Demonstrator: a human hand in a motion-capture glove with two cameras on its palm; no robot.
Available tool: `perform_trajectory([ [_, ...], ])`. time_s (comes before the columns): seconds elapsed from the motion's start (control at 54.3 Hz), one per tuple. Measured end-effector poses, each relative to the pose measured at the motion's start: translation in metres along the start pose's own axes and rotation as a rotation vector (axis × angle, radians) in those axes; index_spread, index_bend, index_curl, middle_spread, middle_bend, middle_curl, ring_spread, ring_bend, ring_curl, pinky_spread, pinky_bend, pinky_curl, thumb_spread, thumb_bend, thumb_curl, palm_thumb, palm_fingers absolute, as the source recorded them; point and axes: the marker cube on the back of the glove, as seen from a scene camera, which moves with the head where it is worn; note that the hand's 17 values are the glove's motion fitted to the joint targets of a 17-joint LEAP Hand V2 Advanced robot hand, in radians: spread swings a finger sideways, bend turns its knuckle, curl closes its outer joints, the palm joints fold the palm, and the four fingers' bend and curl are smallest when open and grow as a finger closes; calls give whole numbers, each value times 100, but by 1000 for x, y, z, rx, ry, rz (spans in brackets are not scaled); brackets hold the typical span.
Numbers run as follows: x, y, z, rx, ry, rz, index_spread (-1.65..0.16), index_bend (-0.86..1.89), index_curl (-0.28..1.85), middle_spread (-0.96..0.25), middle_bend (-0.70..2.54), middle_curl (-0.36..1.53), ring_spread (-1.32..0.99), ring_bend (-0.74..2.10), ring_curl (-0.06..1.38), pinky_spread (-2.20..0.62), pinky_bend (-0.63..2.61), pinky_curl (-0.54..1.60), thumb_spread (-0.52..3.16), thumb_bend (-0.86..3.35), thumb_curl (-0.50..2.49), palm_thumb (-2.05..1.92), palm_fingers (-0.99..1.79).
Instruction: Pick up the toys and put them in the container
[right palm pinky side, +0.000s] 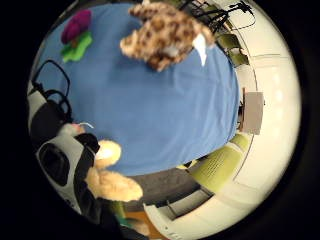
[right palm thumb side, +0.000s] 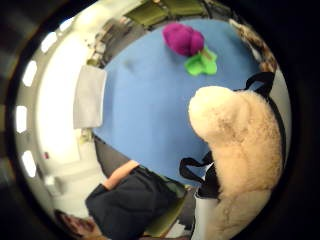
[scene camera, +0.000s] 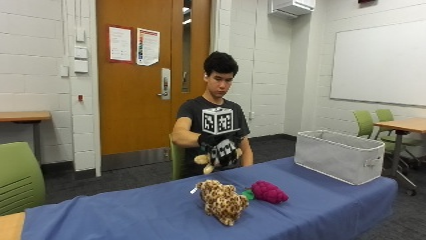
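The right hand (scene camera: 218, 146) at frame centre has its grip closed around a cream plush toy (scene camera: 204, 161); it looks light and soft; the leopard plush (scene camera: 220, 200) is best taken around its body.

Fluffy cream plush toy (right palm thumb side: 239, 145) fills my right hand (scene camera: 214, 143). The tabletop (scene camera: 133, 210) wears smooth matt blue cloth. The spotted leopard toy (scene camera: 220, 200) looks furry; the container (scene camera: 338, 155) is grey fabric.

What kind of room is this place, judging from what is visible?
Probably a classroom or meeting room: a large white wall-mounted whiteboard, green plastic chairs at wooden tables, painted white block walls and a wooden door with posted notices.
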Motion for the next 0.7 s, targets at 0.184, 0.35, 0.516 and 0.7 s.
perform_trajectory([
  [0.184, -30, -29, -74, 115, -3, -18, -36, 25, 73, -41, 73, 63, -41, 104, 48, -44, 74, 38, 75, 13, 71, 59, 120],
  [0.35, -81, -66, -141, 175, 18, -52, -35, 36, 79, -39, 77, 65, -40, 103, 48, -44, 74, 37, 70, 10, 78, 57, 123],
  [0.516, -157, -97, -184, 220, 51, -143, -34, 41, 83, -38, 80, 67, -40, 105, 49, -44, 75, 37, 67, 8, 85, 56, 121],
  [0.7, -329, -94, -219, 240, -69, -589, -33, 43, 85, -37, 83, 68, -40, 106, 49, -43, 76, 37, 64, 7, 92, 56, 119],
])
